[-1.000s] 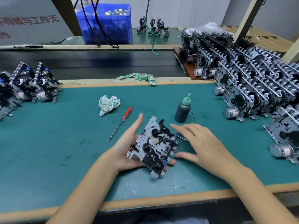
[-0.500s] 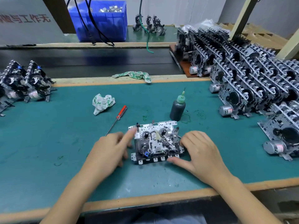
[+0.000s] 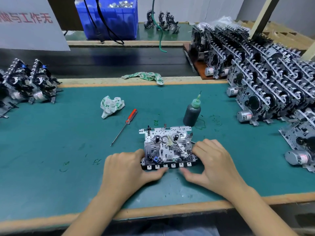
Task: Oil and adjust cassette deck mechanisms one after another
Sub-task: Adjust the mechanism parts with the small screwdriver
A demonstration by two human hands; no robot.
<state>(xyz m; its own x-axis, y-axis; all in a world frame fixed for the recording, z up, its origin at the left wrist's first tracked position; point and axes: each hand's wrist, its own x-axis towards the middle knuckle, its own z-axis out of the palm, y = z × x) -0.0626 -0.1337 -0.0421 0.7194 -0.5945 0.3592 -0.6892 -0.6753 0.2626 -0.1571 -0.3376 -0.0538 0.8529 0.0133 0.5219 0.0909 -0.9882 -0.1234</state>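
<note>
Both hands, left hand (image 3: 129, 169) and right hand (image 3: 211, 160), grip the cassette mechanism (image 3: 167, 147) (flat on the mat); best held steady while thumbs test keys.

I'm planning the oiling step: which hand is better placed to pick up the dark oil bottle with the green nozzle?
Probably the right hand. The dark oil bottle with the green nozzle stands just beyond the metal cassette deck mechanism, toward its right end. The left hand would have to cross over.

Both hands (image 3: 167, 169) around flat cassette deck mechanism (image 3: 167, 147) on green mat (image 3: 51, 150)
</note>
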